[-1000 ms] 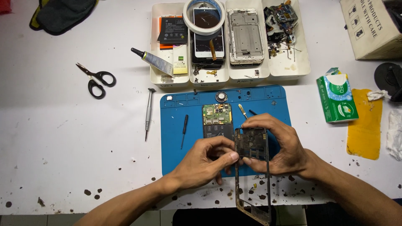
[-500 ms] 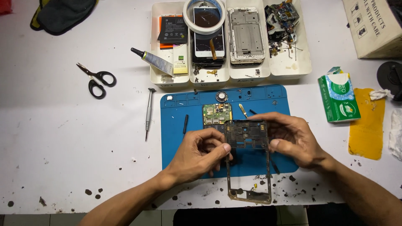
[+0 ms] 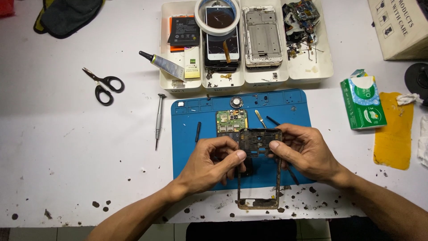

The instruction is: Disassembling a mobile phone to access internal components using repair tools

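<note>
While both grip it, left hand [image 3: 209, 165], right hand [image 3: 307, 151], phone frame [image 3: 259, 169], blue mat [image 3: 191, 134]

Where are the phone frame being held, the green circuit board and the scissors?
phone frame [image 3: 258, 143], head view, on its dark upper section between the thumbs.
green circuit board [image 3: 231, 121], head view, on its middle.
scissors [image 3: 103, 85], head view, near the pivot above the black handles.

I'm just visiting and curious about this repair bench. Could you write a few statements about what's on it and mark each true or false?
1. Both hands, left hand and right hand, hold the dark rectangular phone frame. True.
2. The black-handled scissors lie on the blue rubber work mat. False: they lie on the white table, left of the mat.
3. A green circuit board lies on the mat. True.
4. The silver screwdriver is in the left hand. False: it lies on the table.
</note>
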